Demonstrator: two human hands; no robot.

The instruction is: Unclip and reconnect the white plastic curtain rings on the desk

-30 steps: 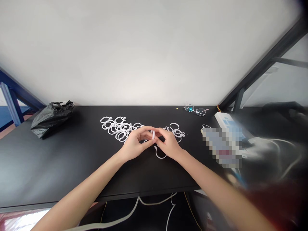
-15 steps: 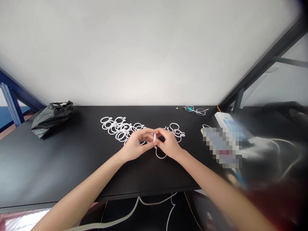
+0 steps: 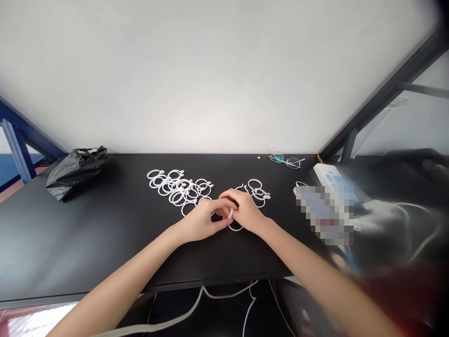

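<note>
Thumb and fingers of the left hand (image 3: pixel 206 219) are pinching a small white ring of what is looking like plastic (image 3: pixel 230 213), with the right hand (image 3: pixel 248 213) curling against it from three o'clock. The left grip is closing on that ring; the right fingertips are hiding behind their own knuckles, so whether they are gripping it too, I cannot tell. Good handling is probably hinging on a light, even pinch, since such a thin band is likely flexing under pressure, and on keeping the knuckles from masking the contact. Taking the hands as centre and the wall as twelve, an overlapping heap of thin white rings with rounded ends (image 3: pixel 180 185) is spreading toward ten o'clock, and a smaller white cluster (image 3: pixel 259 189) is lying near two. One loose white ring (image 3: pixel 235 230) is sitting just at six, partly under the fingers, where it could be snagging them. Farther out on the matt black table (image 3: pixel 196 262), wire-framed round eyeglasses (image 3: pixel 293 162) are resting toward two, a crumpled black plastic bag (image 3: pixel 77 173) is slumping between nine and ten, and a pixelated flat object (image 3: pixel 324 215) is occupying three.
</note>
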